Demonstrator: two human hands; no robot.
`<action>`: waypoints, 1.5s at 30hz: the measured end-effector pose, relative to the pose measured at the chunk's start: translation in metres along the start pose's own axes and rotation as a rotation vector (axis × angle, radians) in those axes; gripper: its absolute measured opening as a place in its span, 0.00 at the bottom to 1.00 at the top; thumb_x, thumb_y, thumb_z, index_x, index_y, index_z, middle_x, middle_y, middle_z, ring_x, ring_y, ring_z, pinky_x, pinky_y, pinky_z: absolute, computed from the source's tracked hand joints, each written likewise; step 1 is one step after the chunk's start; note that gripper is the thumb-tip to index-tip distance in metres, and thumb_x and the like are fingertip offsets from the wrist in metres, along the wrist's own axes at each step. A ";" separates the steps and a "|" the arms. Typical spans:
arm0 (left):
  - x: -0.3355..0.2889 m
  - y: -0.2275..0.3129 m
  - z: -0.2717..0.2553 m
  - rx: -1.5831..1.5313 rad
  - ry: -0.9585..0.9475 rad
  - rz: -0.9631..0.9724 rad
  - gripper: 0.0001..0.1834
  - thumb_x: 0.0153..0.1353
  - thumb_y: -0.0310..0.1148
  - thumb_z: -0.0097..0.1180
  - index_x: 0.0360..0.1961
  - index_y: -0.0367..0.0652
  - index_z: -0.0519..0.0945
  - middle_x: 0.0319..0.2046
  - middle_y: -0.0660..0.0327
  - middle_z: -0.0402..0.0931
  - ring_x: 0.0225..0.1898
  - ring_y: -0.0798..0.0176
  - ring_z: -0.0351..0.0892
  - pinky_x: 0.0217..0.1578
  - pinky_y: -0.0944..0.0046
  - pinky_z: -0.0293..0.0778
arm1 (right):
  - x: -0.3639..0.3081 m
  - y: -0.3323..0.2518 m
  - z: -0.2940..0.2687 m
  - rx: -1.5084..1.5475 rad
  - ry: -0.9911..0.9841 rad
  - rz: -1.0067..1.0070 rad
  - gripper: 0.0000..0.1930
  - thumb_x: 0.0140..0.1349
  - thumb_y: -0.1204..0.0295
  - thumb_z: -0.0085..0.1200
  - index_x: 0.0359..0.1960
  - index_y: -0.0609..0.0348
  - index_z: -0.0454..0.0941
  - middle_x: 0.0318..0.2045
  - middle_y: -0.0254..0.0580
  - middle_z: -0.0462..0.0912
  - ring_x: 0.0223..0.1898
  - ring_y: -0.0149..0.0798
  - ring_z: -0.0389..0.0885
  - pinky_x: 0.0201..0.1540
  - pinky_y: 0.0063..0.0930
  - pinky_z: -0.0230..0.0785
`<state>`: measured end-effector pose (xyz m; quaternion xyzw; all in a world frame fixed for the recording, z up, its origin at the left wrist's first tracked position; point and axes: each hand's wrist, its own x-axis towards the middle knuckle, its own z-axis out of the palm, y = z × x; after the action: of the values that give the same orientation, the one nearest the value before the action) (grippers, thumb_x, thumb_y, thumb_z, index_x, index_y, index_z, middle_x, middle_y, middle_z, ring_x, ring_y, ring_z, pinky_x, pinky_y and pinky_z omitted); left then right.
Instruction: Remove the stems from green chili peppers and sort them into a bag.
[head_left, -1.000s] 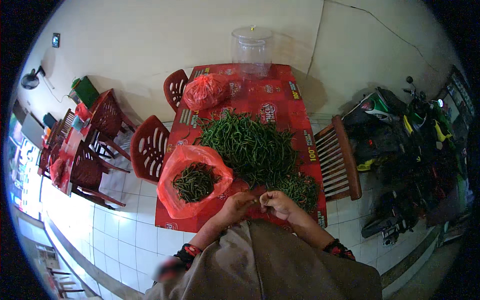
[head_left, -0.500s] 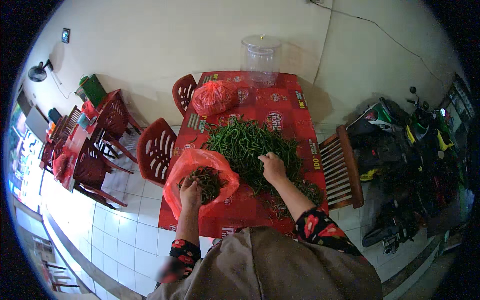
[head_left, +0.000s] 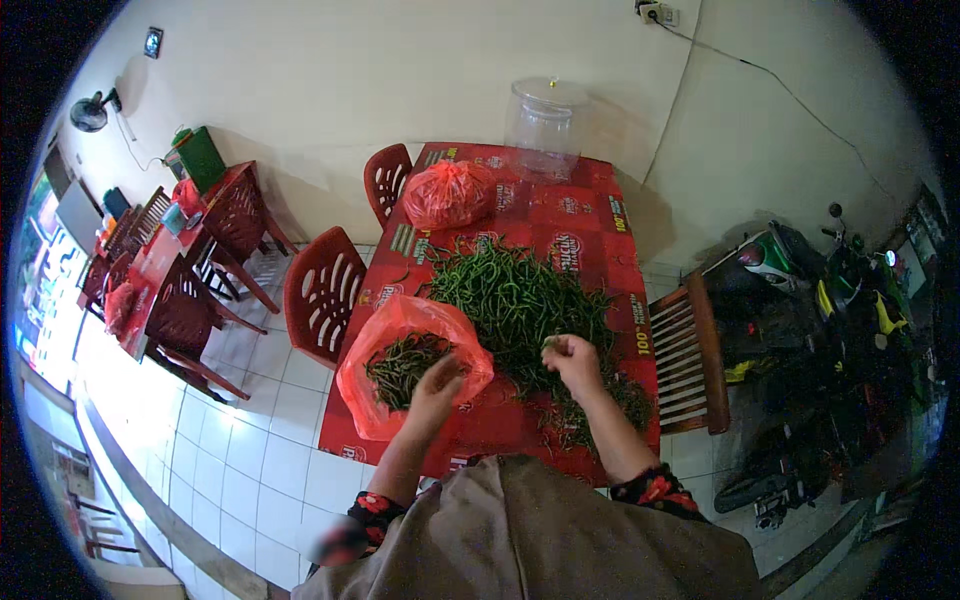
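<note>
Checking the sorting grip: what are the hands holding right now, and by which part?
The right hand pinches a green chili at one end, above the chili pile. The left hand hovers over the open red bag; whether it holds anything cannot be told.

Head view, steeply down (fisheye).

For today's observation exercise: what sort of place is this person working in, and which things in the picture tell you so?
Probably a small eatery or food stall. Red plastic chairs stand at cloth-covered tables, more dining sets line the tiled floor, and a big heap of green chillies is being sorted.
</note>
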<state>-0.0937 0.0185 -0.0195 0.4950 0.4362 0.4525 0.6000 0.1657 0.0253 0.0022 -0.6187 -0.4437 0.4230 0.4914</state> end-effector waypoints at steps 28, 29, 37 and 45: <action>-0.008 0.035 0.101 0.379 -0.295 -0.051 0.15 0.55 0.33 0.54 0.41 0.34 0.75 0.35 0.58 0.77 0.37 0.68 0.73 0.40 0.68 0.69 | -0.064 -0.016 -0.007 0.048 -0.198 0.145 0.07 0.55 0.73 0.53 0.31 0.63 0.75 0.26 0.32 0.76 0.28 0.27 0.71 0.33 0.21 0.63; -0.008 0.033 0.099 0.382 -0.294 -0.049 0.15 0.55 0.33 0.54 0.41 0.34 0.75 0.35 0.58 0.77 0.37 0.68 0.73 0.40 0.68 0.69 | -0.063 -0.010 -0.006 0.143 -0.240 0.177 0.06 0.55 0.73 0.52 0.31 0.63 0.75 0.26 0.31 0.76 0.27 0.27 0.71 0.32 0.21 0.63; 0.000 0.035 0.080 0.127 -0.242 -0.289 0.13 0.55 0.34 0.54 0.36 0.34 0.76 0.29 0.64 0.76 0.30 0.73 0.73 0.33 0.73 0.69 | -0.055 0.001 -0.040 0.258 -0.485 0.278 0.03 0.53 0.76 0.51 0.28 0.62 0.73 0.21 0.32 0.72 0.21 0.28 0.68 0.25 0.23 0.63; 0.010 0.010 -0.001 0.039 0.052 -0.234 0.13 0.56 0.35 0.52 0.34 0.34 0.75 0.22 0.66 0.72 0.23 0.73 0.69 0.25 0.73 0.66 | -0.006 0.033 -0.059 -0.901 0.011 0.121 0.14 0.52 0.72 0.52 0.41 0.62 0.74 0.40 0.51 0.75 0.43 0.48 0.73 0.44 0.40 0.66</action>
<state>-0.0939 0.0293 -0.0101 0.4403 0.5152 0.3837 0.6273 0.2249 0.0015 -0.0201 -0.7978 -0.5440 0.2123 0.1499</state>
